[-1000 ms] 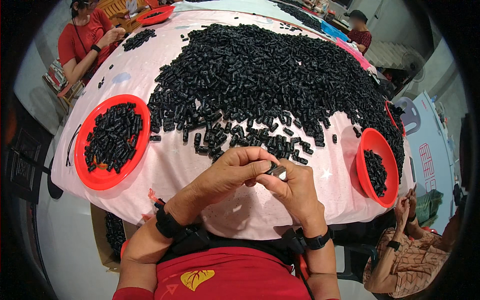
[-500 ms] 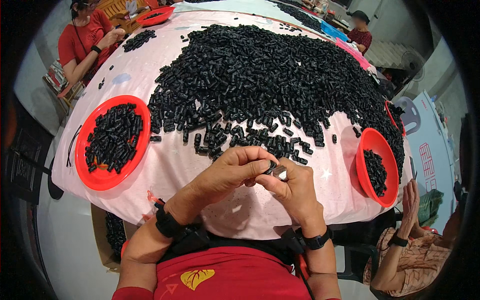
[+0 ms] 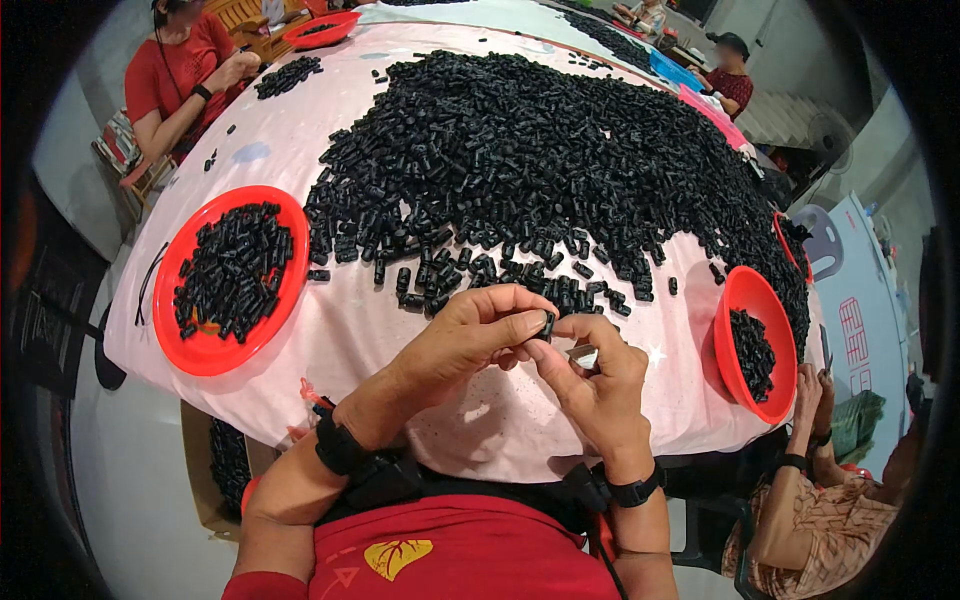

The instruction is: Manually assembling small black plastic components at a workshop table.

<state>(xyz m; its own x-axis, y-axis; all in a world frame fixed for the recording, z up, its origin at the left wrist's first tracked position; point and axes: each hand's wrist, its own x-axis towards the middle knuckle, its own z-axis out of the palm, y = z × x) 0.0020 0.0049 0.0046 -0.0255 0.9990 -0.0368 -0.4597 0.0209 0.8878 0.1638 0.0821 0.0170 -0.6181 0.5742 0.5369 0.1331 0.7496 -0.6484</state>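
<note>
Just beyond the near table edge my two hands meet. My left hand (image 3: 470,330) pinches a small black cylindrical plastic piece (image 3: 547,324) between thumb and fingers. Close against it, my right hand (image 3: 603,385) is closed around a small shiny metal tool (image 3: 583,356), its flat silvery part showing between thumb and curled fingers. The tool's exact kind cannot be made out. The right thumb and index finger reach to the black piece. Directly beyond my hands lie loose pieces of the same kind, at the front of a large black heap (image 3: 520,150).
A wide red dish (image 3: 212,362) of black pieces stands at left, a deeper red bowl (image 3: 752,288) of them at right. Pink cloth (image 3: 480,430) covers the table. Co-workers sit at far left (image 3: 180,85), far right (image 3: 728,85) and near right (image 3: 795,510). A cardboard box (image 3: 203,470) stands below left.
My right hand has turned and its index finger now stretches to the black piece; the metal tool sits lower, apart from the piece. The near-right co-worker's hands have shifted down. The view has moved slightly.
</note>
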